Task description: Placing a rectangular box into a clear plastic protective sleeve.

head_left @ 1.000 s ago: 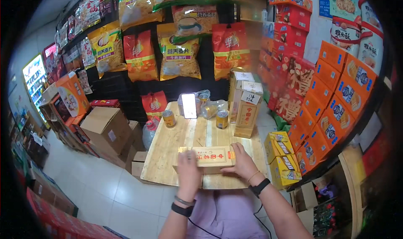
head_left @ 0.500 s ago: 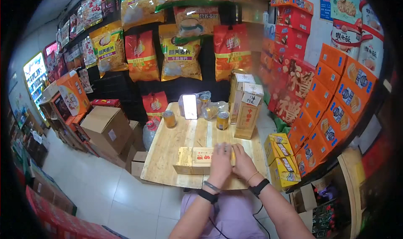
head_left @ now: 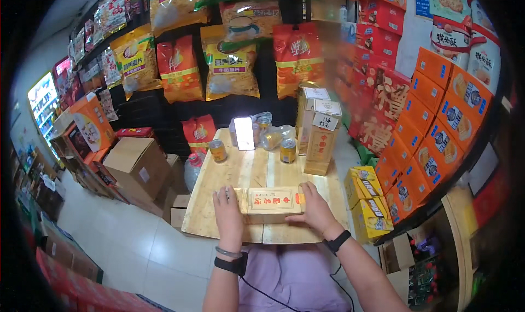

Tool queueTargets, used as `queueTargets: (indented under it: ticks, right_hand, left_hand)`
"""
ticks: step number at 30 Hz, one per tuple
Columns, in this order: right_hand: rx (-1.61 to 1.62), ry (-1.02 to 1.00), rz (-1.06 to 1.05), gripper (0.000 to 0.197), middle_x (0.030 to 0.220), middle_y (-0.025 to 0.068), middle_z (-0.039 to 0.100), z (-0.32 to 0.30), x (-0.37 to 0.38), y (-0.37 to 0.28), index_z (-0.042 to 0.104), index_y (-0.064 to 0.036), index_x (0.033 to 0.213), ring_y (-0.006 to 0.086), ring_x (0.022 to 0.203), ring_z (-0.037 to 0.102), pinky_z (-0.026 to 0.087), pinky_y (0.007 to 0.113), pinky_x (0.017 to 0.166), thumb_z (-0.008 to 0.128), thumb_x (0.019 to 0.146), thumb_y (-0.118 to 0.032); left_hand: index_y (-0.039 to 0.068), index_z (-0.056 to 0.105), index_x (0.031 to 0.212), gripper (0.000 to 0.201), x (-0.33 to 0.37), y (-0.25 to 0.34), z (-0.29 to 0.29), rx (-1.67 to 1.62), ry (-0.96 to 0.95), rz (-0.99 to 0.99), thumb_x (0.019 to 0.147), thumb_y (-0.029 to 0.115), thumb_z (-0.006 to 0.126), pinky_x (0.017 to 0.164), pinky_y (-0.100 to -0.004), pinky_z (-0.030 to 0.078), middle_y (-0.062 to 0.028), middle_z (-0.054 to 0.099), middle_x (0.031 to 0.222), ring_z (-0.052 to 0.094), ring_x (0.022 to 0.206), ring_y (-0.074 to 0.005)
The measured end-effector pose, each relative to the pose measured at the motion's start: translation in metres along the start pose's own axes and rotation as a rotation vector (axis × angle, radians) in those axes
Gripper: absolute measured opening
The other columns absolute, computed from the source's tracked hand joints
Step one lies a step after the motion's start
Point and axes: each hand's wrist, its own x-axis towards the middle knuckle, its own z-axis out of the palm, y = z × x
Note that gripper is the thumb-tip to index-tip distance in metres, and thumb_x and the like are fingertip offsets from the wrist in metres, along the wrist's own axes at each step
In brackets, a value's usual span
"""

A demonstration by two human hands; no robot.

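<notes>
A long gold gift box (head_left: 272, 201) with red lettering lies on its side across the near part of the wooden table (head_left: 219, 175). My left hand (head_left: 228, 214) presses against its left end, fingers pointing away from me. At the other end, my right hand (head_left: 318, 213) grips the box, thumb on the near side and fingers round the end. Two similar boxes stand upright at the table's right, the nearer being a tall gold box (head_left: 321, 142) with a handwritten label on top.
A lit phone (head_left: 244, 133) stands upright at the table's far side. A gold can (head_left: 217, 150) and another can (head_left: 287, 151) flank it, with a clear plastic bag (head_left: 272, 137) between. Yellow cartons (head_left: 372, 216) and stacked orange boxes (head_left: 432, 131) rise at the right; a cardboard box (head_left: 136, 161) sits left.
My left hand has moved left from the box's right part to its left end. The box has shifted right, its lettering now uncovered. My right hand stays at the right end.
</notes>
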Motion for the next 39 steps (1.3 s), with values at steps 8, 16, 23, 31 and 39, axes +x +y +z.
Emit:
queueTargets:
  ticks: [8, 16, 23, 31, 39]
  right_hand:
    - [-0.039, 0.047, -0.027, 0.103, 0.144, 0.025, 0.04, 0.008, -0.001, 0.006, 0.038, 0.0041, 0.14, 0.0421, 0.122, 0.053, 0.047, 0.043, 0.103, 0.088, 0.064, -0.043]
    - [0.008, 0.049, -0.058, 0.093, 0.145, 0.0232, 0.039, 0.017, 0.003, 0.024, 0.038, 0.003, 0.139, 0.0421, 0.122, 0.052, 0.047, 0.043, 0.102, 0.086, 0.066, -0.029]
    - [-0.04, 0.009, -0.001, 0.113, 0.145, 0.0231, 0.039, -0.003, -0.004, 0.0, 0.036, 0.0028, 0.14, 0.0412, 0.123, 0.052, 0.048, 0.043, 0.101, 0.09, 0.059, -0.053]
    - [-0.021, 0.041, -0.027, 0.111, 0.144, 0.024, 0.04, 0.005, -0.001, 0.0, 0.036, 0.0039, 0.14, 0.042, 0.122, 0.053, 0.048, 0.043, 0.101, 0.09, 0.059, -0.05]
    - [-0.062, 0.061, -0.05, 0.101, 0.144, 0.0256, 0.04, 0.013, 0.003, 0.015, 0.037, 0.0038, 0.14, 0.0427, 0.123, 0.052, 0.048, 0.042, 0.103, 0.09, 0.061, -0.03]
  left_hand:
    - [-0.007, 0.052, 0.129, 0.043, 0.006, 0.089, 0.037, -0.051, -0.092, 0.195, 0.094, 0.018, 0.053, 0.117, -0.0518, 0.027, -0.026, 0.052, 0.134, 0.044, 0.129, -0.041]
    - [-0.006, 0.053, 0.129, 0.043, -0.004, 0.122, 0.052, -0.269, -0.079, 0.408, 0.09, 0.013, 0.055, 0.115, -0.0499, 0.032, -0.0246, 0.05, 0.136, 0.045, 0.128, -0.0402]
    - [-0.004, 0.052, 0.13, 0.046, 0.002, 0.006, 0.012, -0.235, -0.132, 0.059, 0.085, 0.001, 0.055, 0.113, -0.0494, 0.034, -0.0251, 0.052, 0.132, 0.045, 0.126, -0.0459]
    - [-0.002, 0.048, 0.136, 0.056, 0.005, 0.046, 0.02, -0.046, -0.106, 0.036, 0.082, 0.004, 0.06, 0.114, -0.0494, 0.034, -0.0241, 0.049, 0.139, 0.041, 0.13, -0.05]
    - [-0.005, 0.042, 0.142, 0.057, 0.006, 0.11, 0.049, -0.136, -0.089, 0.195, 0.089, 0.008, 0.056, 0.115, -0.0463, 0.031, -0.0224, 0.051, 0.137, 0.044, 0.129, -0.0402]
